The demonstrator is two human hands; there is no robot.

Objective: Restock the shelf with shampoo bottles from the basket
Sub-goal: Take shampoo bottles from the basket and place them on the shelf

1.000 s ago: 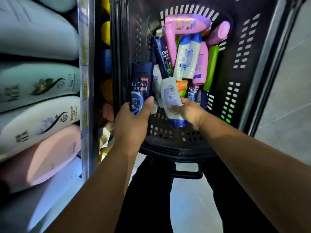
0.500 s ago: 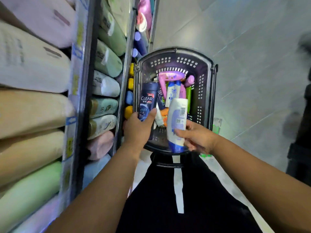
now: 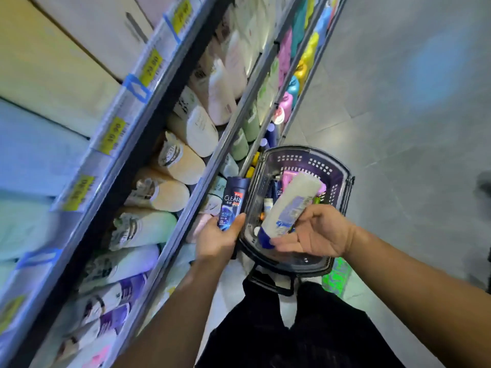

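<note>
Shampoo bottles [image 3: 288,177] lie heaped in the black basket [image 3: 342,171] beside the shelf [image 3: 148,120]; we see our left hand [image 3: 218,239], its grip clamped on an upright dark blue Clear bottle [image 3: 233,201] at the basket's left rim; our right hand [image 3: 318,232] has its grip clamped on a tilted white blue-capped bottle [image 3: 289,208] above the basket.

- Cool, even indoor light; the grey floor [image 3: 385,160] carries a soft bluish glare patch at upper right.
- Motion blur smears the shelf [image 3: 152,115] and its yellow price tags [image 3: 113,135] on the left.
- Wide-angle distortion fans the shelf rails outward toward the edges.
- The dark bottle [image 3: 231,203] in the left hand [image 3: 216,240] has a sharp, readable label; the white bottle [image 3: 289,205] in the right hand [image 3: 316,235] is softer.
- The basket [image 3: 318,164] interior is dim, tinted purple.
</note>
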